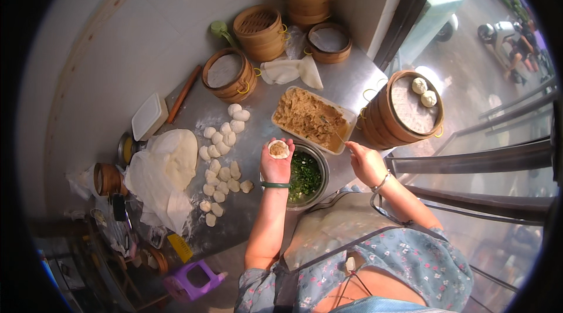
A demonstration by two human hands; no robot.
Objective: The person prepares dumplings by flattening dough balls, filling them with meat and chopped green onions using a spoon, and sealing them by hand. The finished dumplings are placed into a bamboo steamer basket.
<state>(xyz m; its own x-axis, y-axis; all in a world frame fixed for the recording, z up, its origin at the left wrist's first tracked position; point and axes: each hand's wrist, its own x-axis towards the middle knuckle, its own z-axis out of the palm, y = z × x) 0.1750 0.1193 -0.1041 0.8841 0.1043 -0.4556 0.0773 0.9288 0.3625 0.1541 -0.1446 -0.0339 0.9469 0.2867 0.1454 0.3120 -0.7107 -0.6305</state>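
Note:
On the palm of my left hand (276,168) lies a round dough wrapper (279,149) with meat filling on it. My right hand (367,163) grips a thin utensil (341,138), whose far end reaches into the minced meat filling (303,115) in a white rectangular tub (350,121). A round metal bowl of chopped greens (303,174) stands beside my left wrist. Left of the hands, floured dough balls (221,140) and flattened dough pieces (224,174) lie on the metal table (259,132). Two filled buns (424,92) sit in a lined bamboo steamer (387,117) at the right.
More bamboo steamers (259,34) stand at the back, near a white cloth (292,71). A wooden rolling pin (184,93) and a lidded white container (149,117) lie by the wall. Covered dough (169,168) is at the left, a purple plastic stool (193,280) below. Window bars (475,157) run along the right.

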